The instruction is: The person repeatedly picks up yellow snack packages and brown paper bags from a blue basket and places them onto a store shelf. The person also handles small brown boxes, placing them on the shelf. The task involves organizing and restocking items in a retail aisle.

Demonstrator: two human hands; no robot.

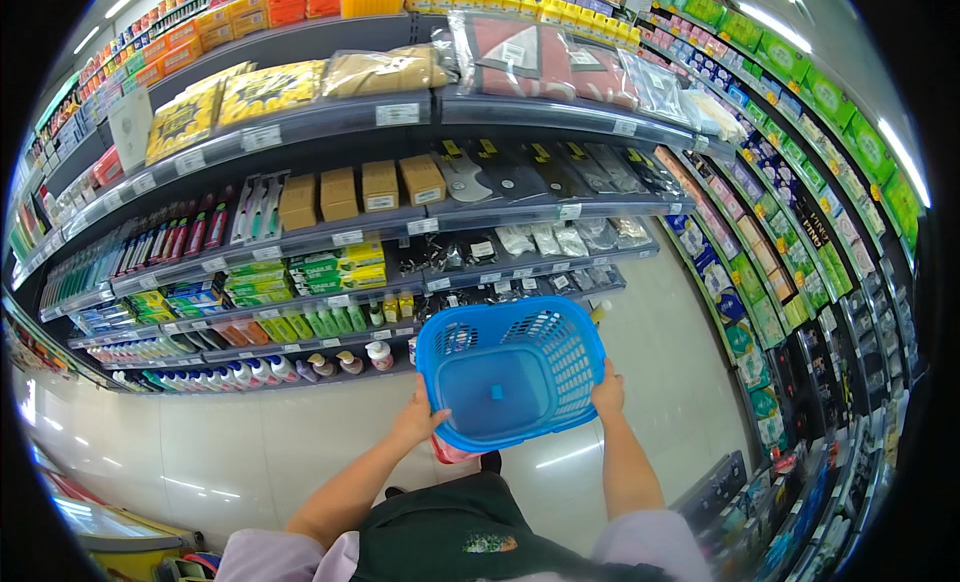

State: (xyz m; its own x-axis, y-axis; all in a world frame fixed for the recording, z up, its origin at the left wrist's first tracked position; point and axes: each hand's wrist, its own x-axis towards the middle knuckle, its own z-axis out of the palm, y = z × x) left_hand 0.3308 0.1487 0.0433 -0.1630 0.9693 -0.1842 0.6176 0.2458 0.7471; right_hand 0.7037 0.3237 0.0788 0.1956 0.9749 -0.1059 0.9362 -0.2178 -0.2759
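Both of my hands hold a blue plastic basket (495, 387) with slotted sides in front of my body. My left hand (421, 415) grips its left rim, the thumb lying over the edge. On the opposite side, my right hand (609, 389) is closed around the right rim. The basket is tilted so that its inside faces me, and a small light-blue patch shows on its bottom. Something red (452, 452) shows just below the basket, mostly hidden by it. A dark apron (450, 529) covers my front.
Store shelves (300, 241) ahead carry toothbrushes, toothpaste boxes (337, 271), bottles and bagged goods. Another stocked shelf (750, 229) curves along the right. Pale tiled floor (225, 439) lies between them. A yellow-edged case (127, 537) stands at lower left.
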